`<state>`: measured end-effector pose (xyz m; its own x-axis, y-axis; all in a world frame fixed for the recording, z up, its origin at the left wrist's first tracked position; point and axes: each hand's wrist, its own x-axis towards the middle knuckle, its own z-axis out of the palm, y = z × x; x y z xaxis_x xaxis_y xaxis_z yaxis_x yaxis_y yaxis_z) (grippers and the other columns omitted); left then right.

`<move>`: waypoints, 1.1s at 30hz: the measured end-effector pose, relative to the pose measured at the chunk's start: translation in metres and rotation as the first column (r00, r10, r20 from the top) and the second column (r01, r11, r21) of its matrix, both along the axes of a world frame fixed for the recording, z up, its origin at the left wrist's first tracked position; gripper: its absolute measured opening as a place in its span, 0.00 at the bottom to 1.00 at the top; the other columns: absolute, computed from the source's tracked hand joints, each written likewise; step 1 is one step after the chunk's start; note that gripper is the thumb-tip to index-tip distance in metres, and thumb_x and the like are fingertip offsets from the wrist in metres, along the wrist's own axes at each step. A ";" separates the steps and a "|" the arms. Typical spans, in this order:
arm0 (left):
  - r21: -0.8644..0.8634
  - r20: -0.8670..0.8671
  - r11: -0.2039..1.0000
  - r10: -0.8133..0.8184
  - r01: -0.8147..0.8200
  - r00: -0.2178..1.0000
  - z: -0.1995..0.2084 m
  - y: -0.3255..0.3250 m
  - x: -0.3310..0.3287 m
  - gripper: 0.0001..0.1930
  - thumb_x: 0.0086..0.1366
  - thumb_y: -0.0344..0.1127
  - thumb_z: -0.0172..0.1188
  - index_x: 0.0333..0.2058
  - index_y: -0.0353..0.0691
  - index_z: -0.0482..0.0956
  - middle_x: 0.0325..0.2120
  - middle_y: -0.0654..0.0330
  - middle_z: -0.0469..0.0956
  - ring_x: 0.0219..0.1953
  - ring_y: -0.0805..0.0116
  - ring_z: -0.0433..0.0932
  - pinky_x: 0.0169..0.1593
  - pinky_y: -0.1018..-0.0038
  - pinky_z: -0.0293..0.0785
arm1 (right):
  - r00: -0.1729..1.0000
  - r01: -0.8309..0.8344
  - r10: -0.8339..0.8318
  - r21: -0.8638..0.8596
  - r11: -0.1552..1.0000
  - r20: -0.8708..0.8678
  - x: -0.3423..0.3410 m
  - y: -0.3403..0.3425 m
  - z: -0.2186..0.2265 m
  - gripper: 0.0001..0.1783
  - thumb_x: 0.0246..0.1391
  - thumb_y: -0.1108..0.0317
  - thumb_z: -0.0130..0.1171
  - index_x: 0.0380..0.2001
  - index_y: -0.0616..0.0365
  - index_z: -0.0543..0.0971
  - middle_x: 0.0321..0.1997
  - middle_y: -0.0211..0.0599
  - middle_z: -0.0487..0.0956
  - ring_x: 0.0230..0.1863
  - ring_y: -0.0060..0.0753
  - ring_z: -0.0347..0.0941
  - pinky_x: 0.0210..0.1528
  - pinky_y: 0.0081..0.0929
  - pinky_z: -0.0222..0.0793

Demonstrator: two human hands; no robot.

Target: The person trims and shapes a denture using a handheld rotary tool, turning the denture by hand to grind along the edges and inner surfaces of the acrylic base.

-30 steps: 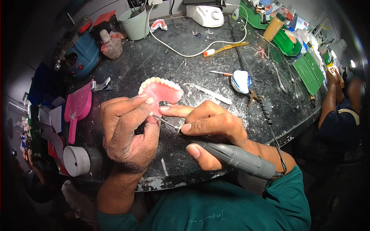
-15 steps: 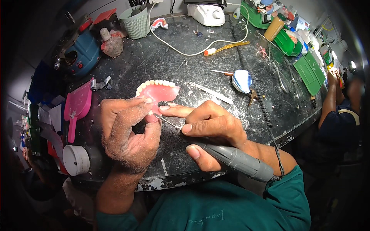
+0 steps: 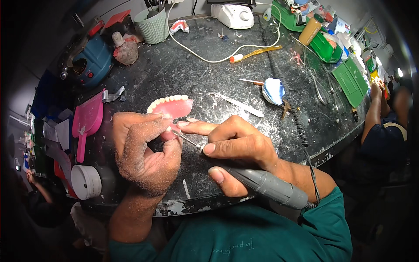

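A pink denture (image 3: 178,109) with a curved row of cream teeth is pinched between the thumb and fingers of my left hand (image 3: 146,150), which is dusted with pale powder. My right hand (image 3: 244,146) is closed around a dark grey rotary handpiece (image 3: 275,187). Its thin metal bur (image 3: 187,139) reaches the denture's near edge, beside my left fingertips. The right index finger stretches forward to the denture's inner edge. My left fingers hide part of the denture's near end, so the exact contact of the bur is hard to see.
Powder covers parts of the black worktable (image 3: 192,78). A pink dustpan (image 3: 88,115) and round white tub (image 3: 86,181) stand left. Beyond lie a white-handled tool (image 3: 238,105), blue-and-white block (image 3: 273,91), toothbrush (image 3: 255,53) and white control box (image 3: 234,17). Another person's arm (image 3: 374,102) is far right.
The denture has tilted and shifted slightly left and down in my left hand. My right hand and the handpiece have moved a little left with it.
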<state>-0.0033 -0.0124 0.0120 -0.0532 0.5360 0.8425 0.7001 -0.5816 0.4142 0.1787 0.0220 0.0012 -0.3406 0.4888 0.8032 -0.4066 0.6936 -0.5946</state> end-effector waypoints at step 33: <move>-0.005 0.037 1.000 0.006 -0.005 0.999 0.000 0.003 0.003 0.18 0.42 0.12 0.62 0.32 0.38 0.77 0.30 0.59 0.74 0.30 0.68 0.74 0.35 0.75 0.73 | 0.997 0.058 -0.060 0.049 0.997 0.040 0.000 -0.004 0.003 0.20 0.44 0.80 0.67 0.44 0.66 0.76 0.36 0.45 0.74 0.51 0.58 0.80 0.55 0.46 0.77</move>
